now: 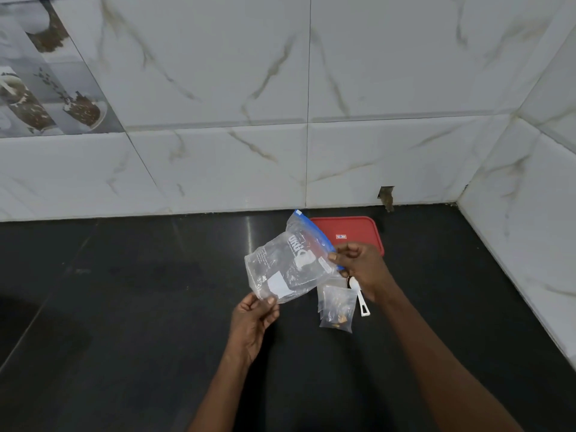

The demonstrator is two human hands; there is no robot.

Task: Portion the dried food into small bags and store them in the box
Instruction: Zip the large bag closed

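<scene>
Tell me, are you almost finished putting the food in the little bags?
Getting close, it seems. Done: the small bags on the black counter already hold a few brown pieces. In hand: the left hand and right hand hold the big zip bag, which looks nearly empty. Left: the small bags lie beside the white scoop, not yet in a box; only a red lid shows behind.

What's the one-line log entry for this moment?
left hand and right hand hold zip bag | small bags, scoop on counter | red lid behind
</scene>
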